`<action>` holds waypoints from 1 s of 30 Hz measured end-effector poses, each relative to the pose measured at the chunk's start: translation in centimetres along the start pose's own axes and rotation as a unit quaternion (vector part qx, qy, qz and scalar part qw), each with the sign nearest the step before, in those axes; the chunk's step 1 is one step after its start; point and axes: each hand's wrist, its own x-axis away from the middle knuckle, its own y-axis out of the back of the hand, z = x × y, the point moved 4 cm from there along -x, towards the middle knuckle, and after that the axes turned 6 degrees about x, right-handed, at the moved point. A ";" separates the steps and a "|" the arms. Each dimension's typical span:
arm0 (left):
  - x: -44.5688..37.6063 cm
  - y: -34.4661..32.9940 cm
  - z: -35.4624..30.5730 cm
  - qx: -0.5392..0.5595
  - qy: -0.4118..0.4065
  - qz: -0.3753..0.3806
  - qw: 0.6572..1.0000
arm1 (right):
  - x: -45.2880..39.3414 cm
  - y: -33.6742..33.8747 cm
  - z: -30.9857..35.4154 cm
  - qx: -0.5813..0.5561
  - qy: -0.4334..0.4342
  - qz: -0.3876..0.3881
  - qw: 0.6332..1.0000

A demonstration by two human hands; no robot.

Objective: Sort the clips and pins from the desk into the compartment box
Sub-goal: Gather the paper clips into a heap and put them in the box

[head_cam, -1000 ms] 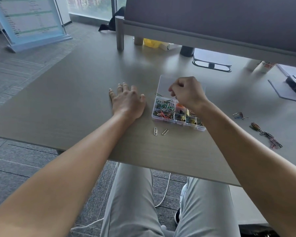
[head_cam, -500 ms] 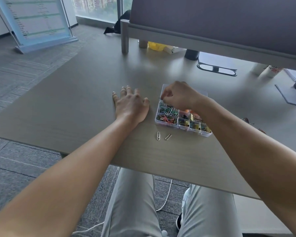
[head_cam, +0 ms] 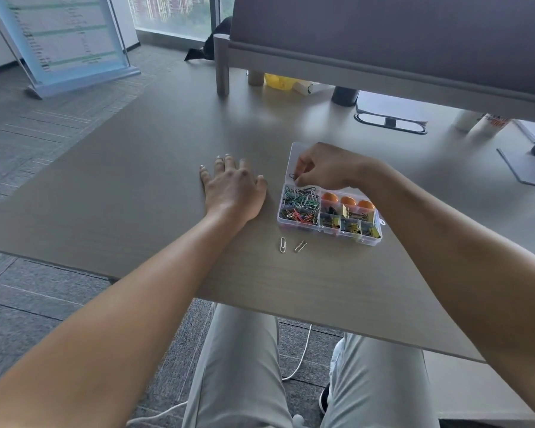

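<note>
**Head view: your right hand pinches a clip over the box**

Head camera looks down on your desk [head_cam: 136,196], with the clear compartment box [head_cam: 329,231] just right of centre and its lid [head_cam: 294,156] folded open behind it. Your right hand [head_cam: 328,168] hovers over the lid's hinge edge, fingers curled closed, thumb and forefinger pinching a dark paper clip [head_cam: 292,176] just above the large left compartment. That compartment is filled with a tangle of coloured paper clips [head_cam: 300,205]. To its right, three small back compartments each show an orange round piece [head_cam: 329,197], and the cells in front of them hold yellow and black binder clips [head_cam: 351,222].

Your left hand [head_cam: 233,188] lies flat on the desk, palm down, fingers spread and gripping nothing, just beside the box's left wall but apart from it.

Two loose clips lie on the desk in front of the box: a white one [head_cam: 282,244] and a silvery one [head_cam: 300,246], near each other, not touching.
</note>
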 end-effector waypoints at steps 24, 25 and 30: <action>-0.1 -0.1 0.0 -0.006 0.001 0.013 1.000 | 0.9 -0.6 -1.0 0.001 0.023 -0.104 0.994; -0.1 -0.1 0.0 -0.005 0.001 0.011 1.000 | 0.9 -0.7 -1.0 0.005 0.023 -0.099 0.995; -0.1 -0.1 -0.1 -0.007 0.000 0.009 1.000 | 1.2 -0.8 -1.1 0.004 0.031 -0.106 0.994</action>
